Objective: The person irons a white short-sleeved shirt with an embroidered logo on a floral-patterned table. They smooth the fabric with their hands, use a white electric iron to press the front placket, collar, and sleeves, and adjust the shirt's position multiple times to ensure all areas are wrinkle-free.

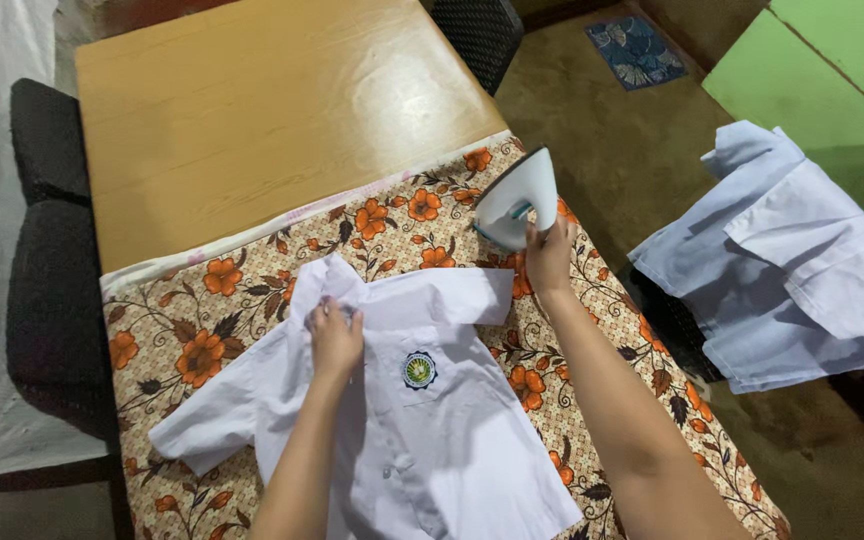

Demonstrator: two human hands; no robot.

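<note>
Left hand (335,338) is pressing down near the collar of the small white short-sleeved shirt (422,420), with the fingers curled together and pinching the cloth. Right hand (549,255) is wrapped tight around the handle of the white and teal iron (518,198), which is tipping up on its back end just past the shirt's sleeve.

The shirt is lying flat, front side up, on the cream cloth with orange flowers (202,340) that is covering the near part of the brown wooden tabletop (252,110).

To iron well, I think the left hand should be pulling the cloth smooth and keeping away from the hot plate.

The tabletop edge is running close on the right, so the iron is sitting near a drop. More room is lying open on the far, bare wood. A pile of pale blue clothes (792,260) is resting off to the right.
</note>
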